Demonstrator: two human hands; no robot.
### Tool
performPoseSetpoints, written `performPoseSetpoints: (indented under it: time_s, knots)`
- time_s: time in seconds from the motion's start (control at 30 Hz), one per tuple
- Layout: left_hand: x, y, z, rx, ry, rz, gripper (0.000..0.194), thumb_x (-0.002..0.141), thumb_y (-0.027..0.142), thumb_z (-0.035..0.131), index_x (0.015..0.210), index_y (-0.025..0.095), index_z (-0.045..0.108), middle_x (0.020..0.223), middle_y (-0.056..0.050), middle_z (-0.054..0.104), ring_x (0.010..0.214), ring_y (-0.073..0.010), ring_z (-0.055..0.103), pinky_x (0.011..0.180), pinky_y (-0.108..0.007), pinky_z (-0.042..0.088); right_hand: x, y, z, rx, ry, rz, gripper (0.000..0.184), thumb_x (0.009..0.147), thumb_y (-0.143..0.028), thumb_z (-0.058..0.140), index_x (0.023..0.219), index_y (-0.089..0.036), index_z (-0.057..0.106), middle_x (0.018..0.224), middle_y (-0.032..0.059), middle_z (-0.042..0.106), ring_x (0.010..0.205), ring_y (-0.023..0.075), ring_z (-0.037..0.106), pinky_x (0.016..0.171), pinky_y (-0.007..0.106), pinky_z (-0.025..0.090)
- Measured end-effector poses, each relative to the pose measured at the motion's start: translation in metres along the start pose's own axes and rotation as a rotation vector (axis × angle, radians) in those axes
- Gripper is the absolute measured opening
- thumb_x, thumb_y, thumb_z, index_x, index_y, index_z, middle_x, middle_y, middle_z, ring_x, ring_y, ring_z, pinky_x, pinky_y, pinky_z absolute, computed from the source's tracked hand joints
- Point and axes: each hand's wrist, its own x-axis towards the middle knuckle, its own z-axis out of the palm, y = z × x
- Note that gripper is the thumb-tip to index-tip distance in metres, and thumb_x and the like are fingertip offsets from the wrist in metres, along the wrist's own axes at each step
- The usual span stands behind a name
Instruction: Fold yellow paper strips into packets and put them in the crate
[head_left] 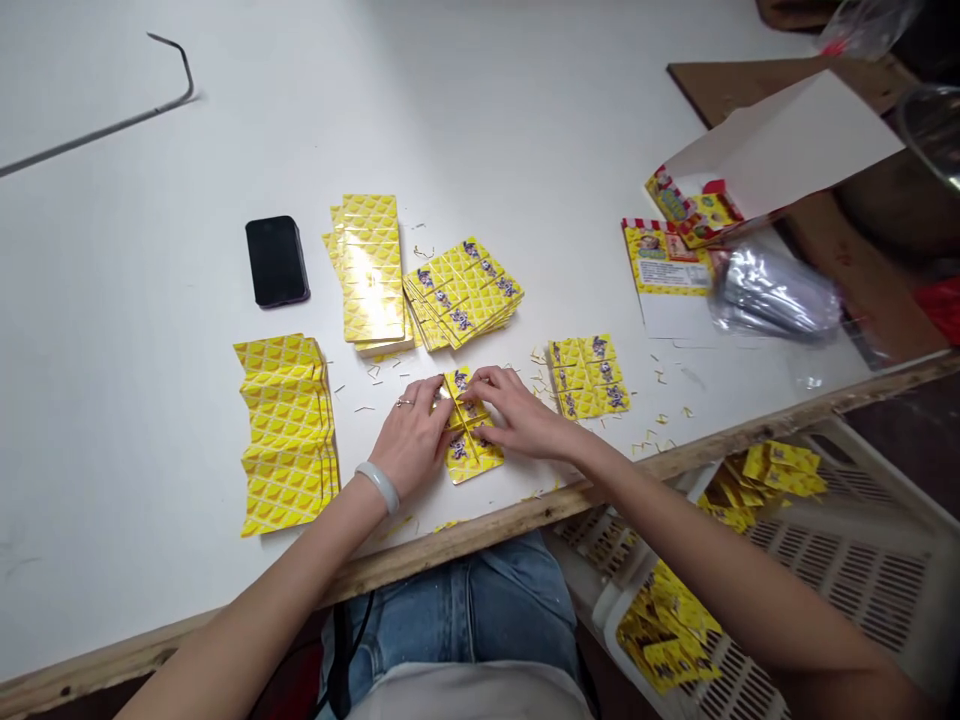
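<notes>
A small yellow printed card sheet point(471, 452) with purple cartoon figures lies near the front edge of the white table point(525, 120). My left hand point(411, 436), with a ring and a pale bangle, pinches its left edge with curled fingers. My right hand point(519, 412) presses and grips its right side, fingers bent over the fold. Both hands meet over the sheet's middle.
Yellow sheet stacks lie around: a folded pile point(286, 432) at left, a tall stack point(370, 268), a fanned stack point(463, 292), a small piece point(589, 376). A black phone point(277, 260), printed packaging point(667, 258), plastic bags point(776, 292), a white crate point(862, 570) with yellow pieces at right.
</notes>
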Motion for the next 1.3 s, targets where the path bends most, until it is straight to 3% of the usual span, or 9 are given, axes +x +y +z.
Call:
performPoseSetpoints:
  time_s: [0.13,0.23,0.43,0.57,0.8,0.87,1.0,1.1,1.3]
  knots:
    - [-0.013,0.004,0.013,-0.066,0.101,-0.007,0.033,0.086,0.025,0.050,0.118,0.016,0.045,0.135,-0.015,0.042,0.121,-0.0298,0.038,0.099,-0.050,0.040,-0.015,0.000,0.011,0.000,0.122,-0.035,0.040,0.080,-0.021,0.059,0.119,-0.022,0.050,0.123,0.0092,0.050,0.116,0.0248,0.044,0.098,0.045,0.039]
    - [-0.021,0.004,0.025,-0.061,0.149,-0.020,0.025,0.089,0.022,0.046,0.114,0.019,0.047,0.139,-0.013,0.041,0.121,-0.0275,0.040,0.100,-0.049,0.039,-0.028,0.002,0.025,-0.023,0.198,-0.051,0.031,0.086,-0.025,0.053,0.117,-0.022,0.052,0.133,0.0093,0.048,0.121,0.0241,0.042,0.101,0.048,0.037]
    - [-0.024,0.003,0.031,0.028,0.129,0.009,0.023,0.089,0.022,0.047,0.109,0.019,0.056,0.138,-0.013,0.042,0.123,-0.0282,0.038,0.101,-0.047,0.037,-0.043,0.006,0.040,-0.096,0.171,0.000,0.045,0.090,-0.021,0.046,0.134,-0.026,0.042,0.150,0.0056,0.027,0.132,0.0235,0.031,0.106,0.048,0.032]
    - [-0.026,0.003,0.030,0.104,0.125,0.074,0.023,0.088,0.016,0.046,0.105,0.022,0.060,0.137,-0.014,0.043,0.123,-0.0307,0.038,0.094,-0.049,0.041,-0.047,0.015,0.040,-0.072,0.149,-0.059,0.037,0.091,-0.021,0.046,0.127,-0.029,0.052,0.150,0.0037,0.027,0.134,0.0216,0.030,0.105,0.047,0.033]
    - [-0.027,0.005,0.033,0.078,0.146,0.064,0.025,0.085,0.013,0.049,0.107,0.023,0.059,0.136,-0.012,0.043,0.126,-0.0297,0.036,0.096,-0.050,0.039,-0.042,0.018,0.043,-0.009,0.248,-0.092,0.025,0.090,-0.023,0.051,0.110,-0.028,0.064,0.147,0.0052,0.033,0.134,0.0212,0.031,0.104,0.046,0.035]
    - [-0.026,0.006,0.032,0.053,0.155,0.044,0.026,0.086,0.014,0.048,0.108,0.023,0.058,0.136,-0.011,0.044,0.127,-0.0282,0.036,0.097,-0.050,0.038,-0.045,0.015,0.037,0.062,0.268,-0.087,0.030,0.089,-0.021,0.052,0.117,-0.028,0.060,0.146,0.0061,0.034,0.133,0.0204,0.033,0.105,0.044,0.035]
    - [-0.026,0.007,0.034,0.023,0.178,0.029,0.022,0.088,0.015,0.047,0.105,0.023,0.059,0.137,-0.010,0.044,0.128,-0.0271,0.035,0.099,-0.050,0.037,-0.059,0.010,0.027,0.230,0.216,-0.064,0.068,0.080,-0.029,0.065,0.140,-0.025,0.034,0.150,0.0099,0.025,0.137,0.0209,0.027,0.109,0.042,0.031]
    - [-0.027,0.007,0.037,0.027,0.215,0.036,0.024,0.088,0.016,0.046,0.107,0.024,0.059,0.136,-0.009,0.044,0.127,-0.0263,0.036,0.100,-0.049,0.036,-0.063,0.014,0.031,0.231,0.138,-0.102,0.082,0.067,-0.042,0.076,0.137,-0.022,0.040,0.150,0.0117,0.024,0.139,0.0252,0.019,0.112,0.042,0.023]
    - [-0.024,0.005,0.041,0.048,0.237,0.042,0.028,0.089,0.019,0.046,0.113,0.026,0.058,0.136,-0.008,0.045,0.125,-0.0258,0.039,0.100,-0.047,0.036,-0.043,0.025,0.043,0.240,0.232,-0.113,0.050,0.073,-0.043,0.070,0.119,-0.025,0.061,0.142,0.0080,0.041,0.136,0.0236,0.029,0.111,0.038,0.025]
